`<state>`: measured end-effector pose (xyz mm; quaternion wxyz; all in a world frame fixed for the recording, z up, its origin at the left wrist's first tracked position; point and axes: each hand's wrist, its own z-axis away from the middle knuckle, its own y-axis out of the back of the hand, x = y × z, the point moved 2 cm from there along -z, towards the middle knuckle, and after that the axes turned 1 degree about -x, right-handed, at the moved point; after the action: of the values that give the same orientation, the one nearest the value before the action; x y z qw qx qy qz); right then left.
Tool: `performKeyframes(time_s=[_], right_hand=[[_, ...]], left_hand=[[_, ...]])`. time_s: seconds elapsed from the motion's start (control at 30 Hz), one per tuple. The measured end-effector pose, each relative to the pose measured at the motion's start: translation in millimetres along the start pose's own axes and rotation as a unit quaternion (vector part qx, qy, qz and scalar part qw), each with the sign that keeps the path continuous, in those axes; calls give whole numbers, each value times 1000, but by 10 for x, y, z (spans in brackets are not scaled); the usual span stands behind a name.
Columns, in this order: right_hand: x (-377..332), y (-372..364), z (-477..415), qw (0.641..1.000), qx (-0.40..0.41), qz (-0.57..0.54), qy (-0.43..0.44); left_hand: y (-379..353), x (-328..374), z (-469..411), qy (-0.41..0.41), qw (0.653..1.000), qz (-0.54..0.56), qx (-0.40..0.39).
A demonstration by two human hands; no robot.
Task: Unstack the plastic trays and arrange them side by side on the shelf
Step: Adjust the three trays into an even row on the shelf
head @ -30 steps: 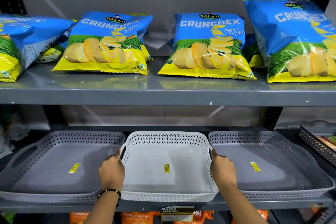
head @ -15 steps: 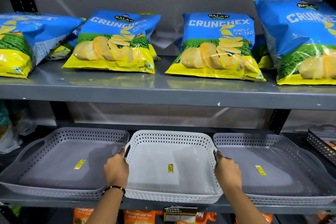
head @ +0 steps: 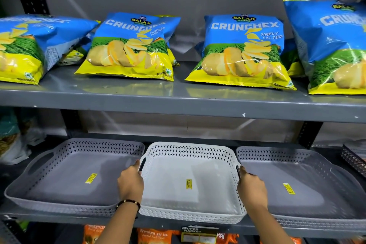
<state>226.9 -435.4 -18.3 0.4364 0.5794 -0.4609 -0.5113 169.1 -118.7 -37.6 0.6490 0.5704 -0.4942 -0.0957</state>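
Note:
Three perforated plastic trays lie side by side on the lower grey shelf (head: 59, 217). A white tray (head: 190, 150) sits in the middle, between a grey tray (head: 65, 166) on the left and another grey tray (head: 316, 166) on the right. Each has a small yellow sticker on its floor. My left hand (head: 130, 183) grips the white tray's left handle, and my right hand (head: 252, 189) grips its right handle. The white tray's front edge overhangs the shelf lip slightly.
The upper shelf (head: 178, 101) carries several blue and yellow chip bags (head: 241, 53) right above the trays. A dark mesh tray (head: 354, 158) sits at the far right. Orange tea packets (head: 154, 236) and a price tag (head: 199, 233) show below the lower shelf.
Both hands keep their hold on the white tray's handles. The view has shifted slightly left, and the tray sits a little further back on the shelf.

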Motion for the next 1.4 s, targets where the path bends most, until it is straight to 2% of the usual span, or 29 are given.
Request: performKeyframes(time_s=[0.53, 0.73, 0.8, 0.9, 1.0, 1.07, 1.2, 1.4], right_hand=[[0, -35, -12, 1000, 7, -5, -3], [52, -12, -47, 999, 15, -39, -6], [105, 12, -36, 996, 12, -83, 0], [233, 36, 54, 987, 48, -153, 16], [323, -33, 192, 985, 68, -153, 46], [341, -132, 263, 987, 64, -138, 57], [398, -326, 291, 989, 87, -91, 73], [411, -353, 286, 986, 106, -103, 71]], left_hand=[[-77, -26, -51, -19, 999, -42, 19], [-35, 9, -1, -35, 996, -80, -7], [65, 43, 35, -68, 994, -90, -7], [167, 22, 149, -163, 984, -67, 24], [80, -66, 393, -283, 957, -31, 60], [-38, -114, 545, -341, 939, -23, 29], [-161, -169, 653, -372, 928, 13, -4], [-134, -188, 647, -344, 939, 15, 0]])
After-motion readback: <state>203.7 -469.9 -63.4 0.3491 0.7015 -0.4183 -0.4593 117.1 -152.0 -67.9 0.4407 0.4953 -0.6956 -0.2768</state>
